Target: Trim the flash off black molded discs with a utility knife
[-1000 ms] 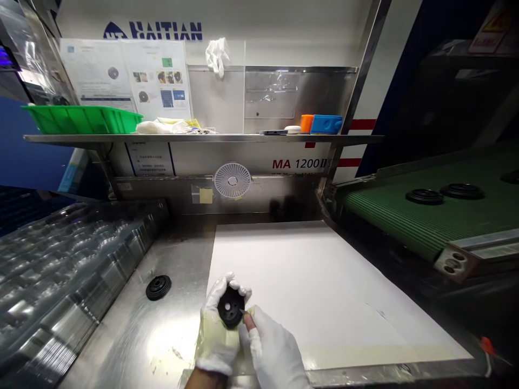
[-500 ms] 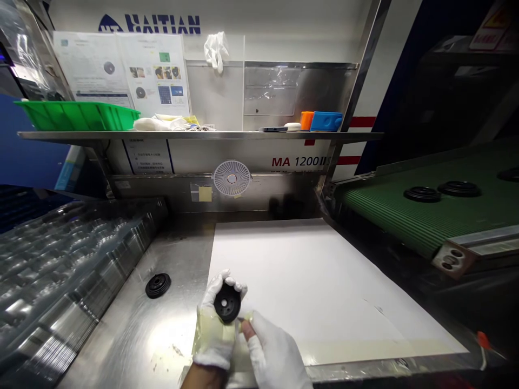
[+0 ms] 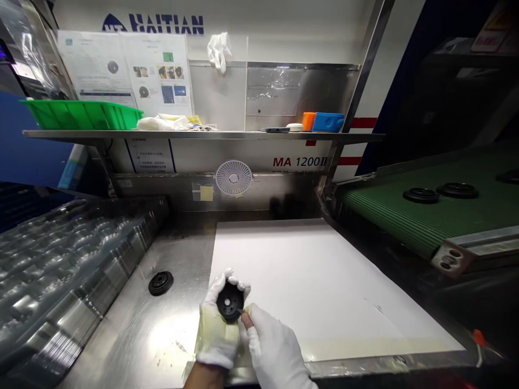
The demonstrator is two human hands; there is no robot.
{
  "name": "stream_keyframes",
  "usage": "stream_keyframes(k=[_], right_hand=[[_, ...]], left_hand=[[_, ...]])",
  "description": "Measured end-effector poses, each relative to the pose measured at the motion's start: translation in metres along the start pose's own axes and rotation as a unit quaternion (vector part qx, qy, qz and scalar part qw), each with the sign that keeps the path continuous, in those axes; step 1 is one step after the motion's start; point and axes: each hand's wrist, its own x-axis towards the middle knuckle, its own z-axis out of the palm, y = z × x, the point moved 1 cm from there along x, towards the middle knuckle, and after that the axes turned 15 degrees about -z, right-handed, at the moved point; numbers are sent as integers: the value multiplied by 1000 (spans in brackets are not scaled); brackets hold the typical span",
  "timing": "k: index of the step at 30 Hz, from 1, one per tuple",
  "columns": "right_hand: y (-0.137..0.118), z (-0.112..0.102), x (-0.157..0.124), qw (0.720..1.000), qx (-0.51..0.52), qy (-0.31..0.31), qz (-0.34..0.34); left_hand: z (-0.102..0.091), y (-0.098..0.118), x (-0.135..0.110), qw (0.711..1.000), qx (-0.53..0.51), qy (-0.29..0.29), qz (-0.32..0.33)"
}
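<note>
The black disc (image 3: 234,309) sits cupped in the left hand (image 3: 216,329), which clasps it. The right hand (image 3: 273,343) (one fingertip bare) is at its near rim, grip unclear.

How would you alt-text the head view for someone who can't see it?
A gloved left hand holds a round black part, the gloved right hand at its rim, over a metal bench. A similar part lies at left, more parts on a green conveyor at right.

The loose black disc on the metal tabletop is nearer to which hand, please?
Left: the left hand is right of the loose disc; the right hand is farther to the right.
</note>
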Motion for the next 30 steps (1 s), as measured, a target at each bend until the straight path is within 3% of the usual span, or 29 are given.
stream_keyframes(k=[6,14,20,24,27,30], right_hand=[[-6,0,8,1000,-11,2,3],[-43,27,27,1000,2,22,-20],[-47,13,40,998,62,23,-2],[-48,-10,37,995,75,53,36],[-50,-19,30,997,3,59,56],[-49,-18,23,995,-71,53,35]], left_hand=[[5,11,-3,1000,-8,-5,5],[-6,48,-2,998,-32,15,42],[-2,76,-9,988,72,-52,-125],[14,71,-14,991,68,-31,-113],[24,57,-17,993,67,2,-101],[28,46,-18,994,59,2,-90]])
